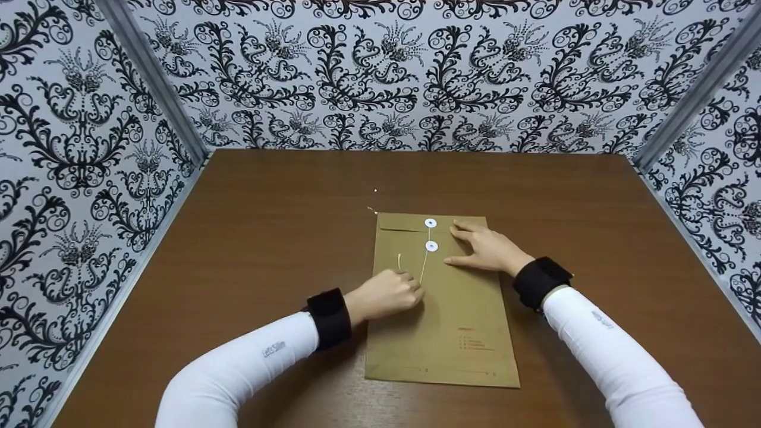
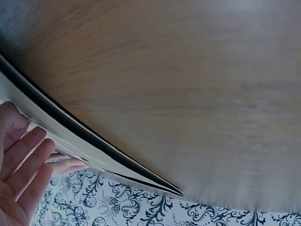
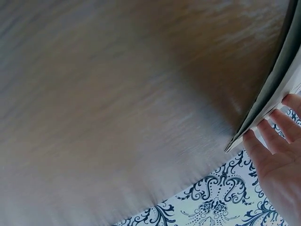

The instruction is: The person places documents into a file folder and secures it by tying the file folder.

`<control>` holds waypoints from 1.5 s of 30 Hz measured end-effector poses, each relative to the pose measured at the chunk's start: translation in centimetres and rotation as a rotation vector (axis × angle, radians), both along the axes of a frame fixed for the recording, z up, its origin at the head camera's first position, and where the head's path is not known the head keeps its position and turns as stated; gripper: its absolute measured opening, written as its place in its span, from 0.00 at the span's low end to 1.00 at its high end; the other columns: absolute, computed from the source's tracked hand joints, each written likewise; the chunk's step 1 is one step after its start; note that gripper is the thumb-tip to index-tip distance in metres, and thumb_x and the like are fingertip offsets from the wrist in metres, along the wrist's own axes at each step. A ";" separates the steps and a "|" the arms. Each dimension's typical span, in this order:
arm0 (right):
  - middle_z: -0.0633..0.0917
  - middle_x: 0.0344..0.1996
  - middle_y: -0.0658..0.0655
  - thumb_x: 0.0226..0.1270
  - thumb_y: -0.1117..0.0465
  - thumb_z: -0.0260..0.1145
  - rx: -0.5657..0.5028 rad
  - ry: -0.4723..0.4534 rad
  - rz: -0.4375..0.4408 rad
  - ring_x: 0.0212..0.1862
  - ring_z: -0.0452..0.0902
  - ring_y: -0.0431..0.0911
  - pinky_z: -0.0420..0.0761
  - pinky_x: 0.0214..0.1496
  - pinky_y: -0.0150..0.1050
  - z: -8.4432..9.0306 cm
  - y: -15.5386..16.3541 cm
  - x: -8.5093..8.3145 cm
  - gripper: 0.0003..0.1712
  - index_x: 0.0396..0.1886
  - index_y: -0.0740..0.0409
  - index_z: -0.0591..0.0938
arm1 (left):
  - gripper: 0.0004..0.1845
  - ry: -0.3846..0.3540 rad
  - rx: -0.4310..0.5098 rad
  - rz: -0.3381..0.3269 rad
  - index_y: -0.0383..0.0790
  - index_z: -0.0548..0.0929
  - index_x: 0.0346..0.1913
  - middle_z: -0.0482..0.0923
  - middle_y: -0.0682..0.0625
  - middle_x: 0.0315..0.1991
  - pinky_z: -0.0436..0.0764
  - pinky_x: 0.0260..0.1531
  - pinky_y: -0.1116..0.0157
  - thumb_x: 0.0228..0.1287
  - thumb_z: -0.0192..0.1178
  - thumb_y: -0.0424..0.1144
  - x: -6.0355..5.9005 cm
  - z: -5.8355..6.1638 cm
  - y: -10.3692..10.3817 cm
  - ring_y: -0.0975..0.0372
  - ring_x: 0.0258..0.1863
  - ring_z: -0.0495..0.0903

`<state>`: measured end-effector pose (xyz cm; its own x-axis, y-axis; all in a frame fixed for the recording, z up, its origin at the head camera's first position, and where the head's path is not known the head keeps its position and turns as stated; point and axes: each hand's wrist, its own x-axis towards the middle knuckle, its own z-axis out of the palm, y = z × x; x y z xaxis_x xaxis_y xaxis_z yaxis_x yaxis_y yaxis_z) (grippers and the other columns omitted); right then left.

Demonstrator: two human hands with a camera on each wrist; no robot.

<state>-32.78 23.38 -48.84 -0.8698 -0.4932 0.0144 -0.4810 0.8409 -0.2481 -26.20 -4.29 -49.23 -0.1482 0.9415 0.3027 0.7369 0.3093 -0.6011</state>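
A brown paper envelope (image 1: 452, 321) lies lengthwise on the wooden table (image 1: 267, 238), flap end away from me. Two white round discs (image 1: 431, 234) sit on the flap, and a thin pale string (image 1: 423, 267) runs from the lower disc towards me. My left hand (image 1: 411, 289) is curled on the envelope's left half and pinches the near end of the string. My right hand (image 1: 469, 244) lies flat with straight fingers on the envelope just right of the discs. In the wrist views only the envelope's edge (image 2: 70, 136) (image 3: 275, 89) and parts of the left hand (image 2: 21, 174) and right hand (image 3: 277, 155) show.
Patterned black-and-white walls (image 1: 416, 77) close the table on the left, back and right. Bare wood surrounds the envelope on every side. A tiny pale speck (image 1: 375, 191) lies just beyond the envelope's far left corner.
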 end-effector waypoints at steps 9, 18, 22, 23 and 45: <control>0.69 0.76 0.67 0.65 0.36 0.69 0.004 -0.010 -0.005 0.74 0.69 0.64 0.75 0.70 0.61 -0.1 -0.2 -0.1 0.48 0.74 0.62 0.71 | 0.09 -0.021 0.011 0.021 0.52 0.85 0.28 0.84 0.63 0.25 0.80 0.24 0.73 0.67 0.61 0.38 0.5 0.0 1.2 0.70 0.26 0.81; 0.69 0.76 0.67 0.65 0.36 0.68 0.006 -0.006 0.002 0.74 0.68 0.65 0.74 0.71 0.61 -0.1 -0.2 -0.3 0.48 0.73 0.63 0.72 | 0.09 -0.040 -0.004 0.039 0.53 0.85 0.29 0.85 0.63 0.26 0.81 0.29 0.72 0.66 0.60 0.39 0.8 0.2 2.3 0.70 0.27 0.83; 0.69 0.76 0.68 0.65 0.36 0.68 0.009 -0.017 0.010 0.75 0.68 0.65 0.74 0.72 0.60 -0.1 -0.3 -0.4 0.48 0.74 0.63 0.71 | 0.09 -0.056 -0.018 0.067 0.54 0.85 0.29 0.85 0.63 0.27 0.81 0.30 0.72 0.67 0.60 0.39 1.0 0.3 2.5 0.70 0.27 0.83; 0.69 0.76 0.68 0.65 0.36 0.69 0.007 -0.024 0.010 0.75 0.68 0.65 0.74 0.72 0.60 -0.1 -0.3 -0.4 0.48 0.74 0.63 0.71 | 0.09 -0.062 -0.020 0.075 0.54 0.85 0.28 0.85 0.63 0.27 0.81 0.30 0.72 0.67 0.60 0.39 1.1 0.3 2.6 0.70 0.27 0.83; 0.70 0.75 0.69 0.62 0.41 0.73 -0.064 0.070 0.034 0.75 0.68 0.65 0.69 0.76 0.60 0.1 0.5 -0.1 0.48 0.72 0.67 0.72 | 0.11 -0.240 0.134 0.162 0.52 0.82 0.24 0.83 0.60 0.22 0.76 0.15 0.69 0.64 0.64 0.46 0.3 1.5 1.0 0.68 0.17 0.78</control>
